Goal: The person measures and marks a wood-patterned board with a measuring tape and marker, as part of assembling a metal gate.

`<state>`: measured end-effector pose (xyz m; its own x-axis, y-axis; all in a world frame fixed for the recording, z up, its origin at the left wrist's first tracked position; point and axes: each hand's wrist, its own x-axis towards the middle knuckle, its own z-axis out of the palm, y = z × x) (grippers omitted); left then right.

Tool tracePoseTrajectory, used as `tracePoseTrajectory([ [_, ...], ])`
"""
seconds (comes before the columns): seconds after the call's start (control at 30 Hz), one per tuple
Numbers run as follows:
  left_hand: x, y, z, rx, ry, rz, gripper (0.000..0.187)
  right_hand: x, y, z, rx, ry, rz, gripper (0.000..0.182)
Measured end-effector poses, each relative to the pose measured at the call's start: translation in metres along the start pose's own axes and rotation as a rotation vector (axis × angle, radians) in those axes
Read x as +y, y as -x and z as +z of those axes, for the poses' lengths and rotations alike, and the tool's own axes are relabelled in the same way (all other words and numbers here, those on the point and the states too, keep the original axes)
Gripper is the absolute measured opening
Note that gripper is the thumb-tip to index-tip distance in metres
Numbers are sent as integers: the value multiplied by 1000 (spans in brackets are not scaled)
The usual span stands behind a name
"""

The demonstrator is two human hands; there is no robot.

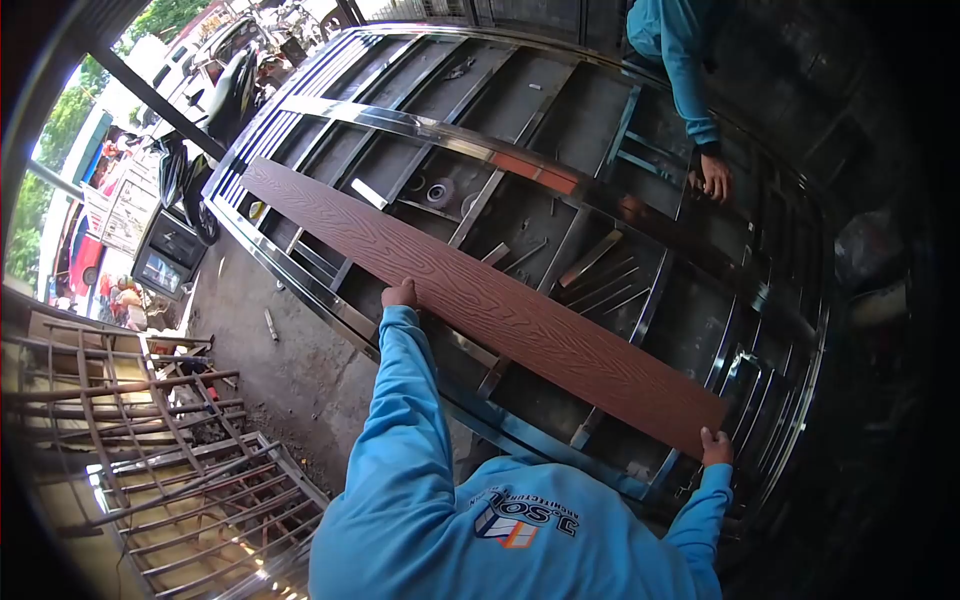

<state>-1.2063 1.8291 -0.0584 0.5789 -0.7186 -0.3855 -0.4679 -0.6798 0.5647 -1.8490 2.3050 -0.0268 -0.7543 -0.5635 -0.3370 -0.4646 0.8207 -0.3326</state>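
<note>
A long reddish-brown plank point(480, 302) with an embossed wood-grain face lies slantwise over a large shiny metal frame point(395, 122). My left hand point(400, 293) is closed on its near long edge, around the middle. At its right end, my right hand point(716, 447) grips the near corner. The fingers under the plank are hidden. Beneath and beyond it, the frame's bars cross a dark surface. Loose metal strips point(610, 285) and a grey disc or roll point(440, 193) lie between the bars.
A co-worker's hand point(713, 178) rests near the frame's far right side. At the left stand a motorcycle point(185, 185) and a glass-fronted box point(170, 258). Rusty metal grilles point(200, 500) lean or lie at the lower left. A light metal piece point(271, 323) is on the concrete floor.
</note>
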Motion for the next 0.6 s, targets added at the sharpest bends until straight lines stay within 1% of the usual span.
tracePoseTrajectory([
  [0.07, 2, -12, -2, -63, 83, -51, 45, -12, 8, -4, 22, 23, 29, 68],
  [0.1, 4, -18, 2, -50, 39, -14, 45, -17, 8, -5, 24, 23, 56, 68],
  [0.2, 1, -20, 3, -12, -116, 78, 45, 1, -13, 4, -49, -122, 149, 68],
  [0.23, 0, -19, 2, -61, -10, 47, 43, -15, -9, -6, -11, 11, 81, 67],
  [0.3, 13, -13, 1, -161, 213, -18, 41, -27, -20, -11, -1, 29, 85, 67],
  [0.4, 33, -11, 8, -186, 372, -23, 38, -26, -48, -13, 46, 90, 88, 65],
  [0.43, 32, -17, 14, -204, 409, 52, 44, -30, -57, -16, 46, 123, 86, 64],
  [0.47, 33, -26, 20, -165, 318, 73, 45, -33, -66, -16, 43, 155, 86, 63],
  [0.53, 40, -41, 29, -122, 105, 135, 49, -26, -88, -13, -1, 11, 4, 60],
  [0.57, 46, -28, 23, -92, 180, 252, 53, -43, -84, -20, -18, -54, 43, 67],
  [0.6, 61, -18, 13, -116, 80, 231, 45, -62, -79, -24, 7, -98, 18, 66],
])
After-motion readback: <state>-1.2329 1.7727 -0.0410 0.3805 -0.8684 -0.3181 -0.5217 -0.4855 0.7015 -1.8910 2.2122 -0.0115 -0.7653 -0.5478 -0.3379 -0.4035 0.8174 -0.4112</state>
